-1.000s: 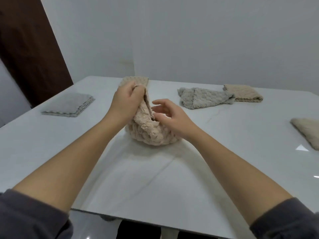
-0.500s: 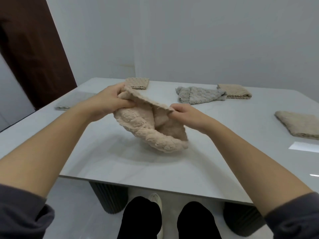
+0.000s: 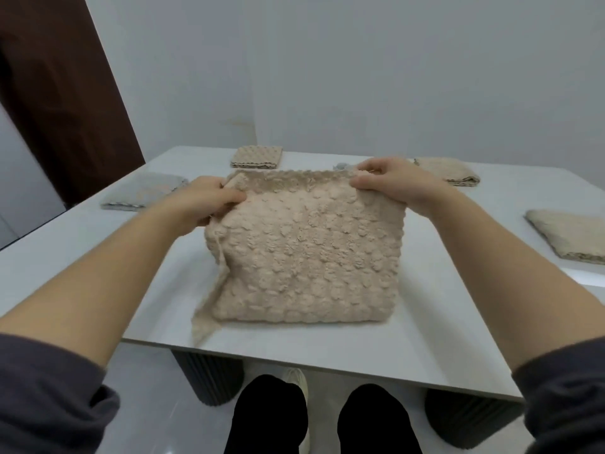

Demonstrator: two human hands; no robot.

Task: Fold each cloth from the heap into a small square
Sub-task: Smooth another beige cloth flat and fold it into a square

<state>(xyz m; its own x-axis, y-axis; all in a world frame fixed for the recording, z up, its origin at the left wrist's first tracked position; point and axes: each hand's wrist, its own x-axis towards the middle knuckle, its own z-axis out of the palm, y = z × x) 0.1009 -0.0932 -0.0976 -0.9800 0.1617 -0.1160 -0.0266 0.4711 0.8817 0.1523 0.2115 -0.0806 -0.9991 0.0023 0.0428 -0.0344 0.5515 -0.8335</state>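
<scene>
The left grip [image 3: 209, 201] and the right grip [image 3: 393, 181] each pinch a top corner of a beige bubble-textured cloth [image 3: 304, 253], fingers curled over its upper edge. The cloth hangs stretched between them, facing the person. Its lower edge rests on the white surface [image 3: 442, 306], near the front edge. It looks doubled, with a rounded fold along the bottom. At the lower left a thin loose layer trails out towards the surface's rim, so the halves do not seem squared up yet.

Four cloths already lie folded flat, well apart from one another: a beige square [image 3: 257, 157] at the far middle, a grey square [image 3: 144, 191] on the left, a beige one [image 3: 448, 172] at the far right and another beige one [image 3: 569, 235] on the right. A scrap of grey cloth [image 3: 342, 165] peeks out behind the right grip; whether it is folded cannot be told.

So the task seems well along. This cloth likely needs its layers aligned, laying flat and at least one more fold to reach a small square.

No container shows; every cloth sits directly on the surface.
</scene>
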